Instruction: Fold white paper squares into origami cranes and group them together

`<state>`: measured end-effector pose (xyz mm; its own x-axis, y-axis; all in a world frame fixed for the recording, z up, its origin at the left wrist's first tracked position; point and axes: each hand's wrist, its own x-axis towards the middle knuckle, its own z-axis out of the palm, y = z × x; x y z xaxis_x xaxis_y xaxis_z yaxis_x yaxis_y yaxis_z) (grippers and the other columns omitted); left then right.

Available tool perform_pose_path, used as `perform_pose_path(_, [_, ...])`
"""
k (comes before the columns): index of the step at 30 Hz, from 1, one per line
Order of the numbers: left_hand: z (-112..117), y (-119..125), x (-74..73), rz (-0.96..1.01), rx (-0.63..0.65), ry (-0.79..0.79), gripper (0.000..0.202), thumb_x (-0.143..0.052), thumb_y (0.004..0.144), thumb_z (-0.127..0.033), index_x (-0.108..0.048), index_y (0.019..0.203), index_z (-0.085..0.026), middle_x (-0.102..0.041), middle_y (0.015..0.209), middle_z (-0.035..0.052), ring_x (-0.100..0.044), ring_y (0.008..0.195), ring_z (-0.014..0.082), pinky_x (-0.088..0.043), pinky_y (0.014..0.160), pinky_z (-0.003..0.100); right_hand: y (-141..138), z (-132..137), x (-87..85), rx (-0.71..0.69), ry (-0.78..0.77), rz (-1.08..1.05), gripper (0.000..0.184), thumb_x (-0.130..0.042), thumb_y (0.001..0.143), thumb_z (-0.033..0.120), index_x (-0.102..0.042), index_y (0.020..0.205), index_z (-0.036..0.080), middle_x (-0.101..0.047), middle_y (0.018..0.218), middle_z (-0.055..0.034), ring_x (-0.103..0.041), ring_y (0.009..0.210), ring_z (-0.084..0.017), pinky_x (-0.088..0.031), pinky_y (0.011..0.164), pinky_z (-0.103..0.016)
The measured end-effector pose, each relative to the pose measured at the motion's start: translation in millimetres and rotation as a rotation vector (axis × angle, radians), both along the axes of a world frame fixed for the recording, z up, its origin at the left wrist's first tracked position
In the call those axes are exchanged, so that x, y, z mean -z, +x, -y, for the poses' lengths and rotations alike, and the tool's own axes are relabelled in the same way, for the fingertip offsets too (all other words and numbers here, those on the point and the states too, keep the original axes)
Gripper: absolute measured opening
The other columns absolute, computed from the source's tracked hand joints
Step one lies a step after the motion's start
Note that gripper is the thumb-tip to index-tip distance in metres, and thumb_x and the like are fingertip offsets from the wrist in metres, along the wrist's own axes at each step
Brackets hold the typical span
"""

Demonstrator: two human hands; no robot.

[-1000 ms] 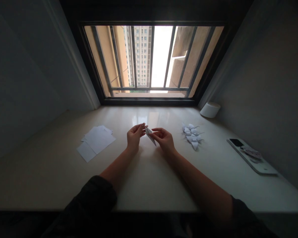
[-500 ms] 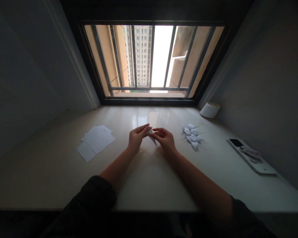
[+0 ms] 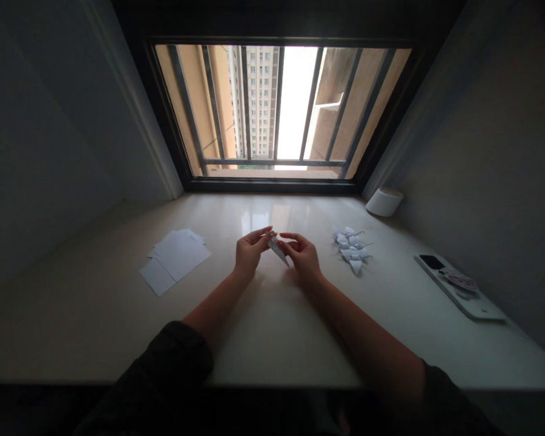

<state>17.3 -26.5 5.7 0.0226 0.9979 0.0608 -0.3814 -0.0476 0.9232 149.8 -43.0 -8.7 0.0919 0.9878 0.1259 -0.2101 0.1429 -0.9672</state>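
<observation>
A small piece of folded paper [image 3: 278,249], narrow and pointed at its lower end, is held up between my two hands over the middle of the white ledge. My left hand [image 3: 249,251] pinches its upper end between thumb and fingers. On the other side, my right hand [image 3: 303,254] has its thumb and fingertips against the paper's edge, with the index finger stretched toward the left fingertips. Several folded paper cranes [image 3: 352,248] lie grouped to the right of my right hand. Left of my hands rests a loose pile of white paper sheets [image 3: 177,260].
A white cylindrical object [image 3: 384,202] stands in the back right corner by the window frame [image 3: 272,186]. Nearer on the right lies a phone [image 3: 476,307] in a pale case with a grip on its back. The ledge [image 3: 281,345] ends at a front edge near me.
My right fingers have shifted slightly on the folded paper, the index finger lifting and straightening. The paper's tip has swung a little to the right. My left hand stays in place.
</observation>
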Motion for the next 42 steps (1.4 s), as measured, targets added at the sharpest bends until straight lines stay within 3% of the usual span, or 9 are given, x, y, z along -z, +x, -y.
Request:
perform_pose_path(5, [-0.4,-0.6,-0.5,0.009,-0.041,0.007,0.044,-0.077,0.061,-0.035,-0.069,0.097,-0.012,-0.072,0.087,0.0101,-0.066,0.083,0.0206,-0.050,0.083,0.039,-1.2,-1.8,6.0,-0.107,-0.048,0.049,0.035,-0.077,0.058,0.046,-0.072,0.077,0.017,-0.071,0.070,-0.0060,-0.065,0.066,-0.019,-0.052,0.068,-0.033])
perform_pose_path(13, [2.0,-0.7,-1.5,-0.063,-0.040,0.023,0.051,-0.077,0.060,-0.039,-0.067,0.104,-0.015,-0.071,0.093,0.0111,-0.065,0.088,0.0218,-0.048,0.081,0.037,1.7,-2.1,7.6,-0.041,0.020,0.159,0.033,-0.073,0.062,0.049,-0.073,0.072,0.018,-0.070,0.067,-0.0058,-0.064,0.065,-0.019,-0.050,0.066,-0.033])
perform_pose_path(15, [2.0,-1.3,-1.1,-0.136,-0.059,-0.008,0.053,-0.078,0.059,-0.040,-0.067,0.104,-0.017,-0.071,0.094,0.0109,-0.064,0.090,0.0227,-0.048,0.078,0.035,3.9,-0.8,6.5,0.068,0.084,0.271,0.031,-0.070,0.066,0.049,-0.073,0.074,0.019,-0.070,0.069,-0.0054,-0.063,0.065,-0.019,-0.049,0.065,-0.032])
perform_pose_path(19, [2.6,-1.4,0.2,-0.263,0.013,-0.103,0.042,-0.075,0.059,-0.048,-0.073,0.086,-0.016,-0.071,0.085,0.0123,-0.065,0.087,0.0259,-0.046,0.071,0.034,9.6,2.3,3.9,0.281,0.309,0.593,0.023,-0.061,0.078,0.044,-0.073,0.088,0.027,-0.069,0.078,-0.0035,-0.059,0.068,-0.018,-0.047,0.066,-0.032])
perform_pose_path(25, [1.6,-1.3,0.8,-0.185,0.087,-0.067,0.038,-0.072,0.064,-0.049,-0.073,0.087,-0.019,-0.071,0.087,0.0093,-0.064,0.089,0.0238,-0.046,0.077,0.034,12.7,0.9,4.1,0.297,0.576,0.966,0.025,-0.056,0.084,0.029,-0.068,0.106,0.034,-0.064,0.084,-0.0047,-0.054,0.078,-0.020,-0.045,0.072,-0.034])
perform_pose_path(29, [-4.5,-5.5,2.4,-0.157,0.027,-0.070,0.037,-0.072,0.063,-0.047,-0.073,0.087,-0.019,-0.071,0.089,0.0092,-0.064,0.088,0.0236,-0.046,0.077,0.034,11.1,0.4,3.9,0.156,0.627,0.929,0.043,-0.061,0.080,0.032,-0.057,0.122,0.033,-0.060,0.097,-0.0064,-0.053,0.089,-0.022,-0.047,0.079,-0.037])
perform_pose_path(31, [-7.3,-7.8,2.9,-0.169,-0.013,-0.069,0.037,-0.072,0.063,-0.047,-0.073,0.087,-0.019,-0.071,0.087,0.0092,-0.065,0.086,0.0233,-0.046,0.076,0.034,11.2,-0.2,3.6,0.107,0.620,0.859,0.040,-0.057,0.083,0.032,-0.056,0.123,0.033,-0.059,0.097,-0.0062,-0.054,0.090,-0.021,-0.047,0.081,-0.037])
perform_pose_path(35, [-9.3,-9.5,3.3,-0.219,-0.043,-0.069,0.040,-0.070,0.064,-0.051,-0.074,0.085,-0.017,-0.071,0.084,0.0101,-0.065,0.080,0.0227,-0.047,0.074,0.035,14.4,-2.8,2.6,0.101,0.578,0.762,0.031,-0.050,0.087,0.025,-0.061,0.115,0.032,-0.058,0.095,-0.0055,-0.054,0.090,-0.020,-0.047,0.082,-0.038])
perform_pose_path(42, [-7.6,-7.4,6.1,-0.223,-0.016,-0.016,0.043,-0.071,0.063,-0.050,-0.074,0.087,-0.015,-0.071,0.080,0.0082,-0.064,0.074,0.0201,-0.050,0.077,0.037,15.1,-2.7,0.2,0.083,0.568,0.700,0.026,-0.069,0.073,0.023,-0.065,0.099,0.027,-0.054,0.103,-0.0063,-0.053,0.096,-0.021,-0.049,0.078,-0.035])
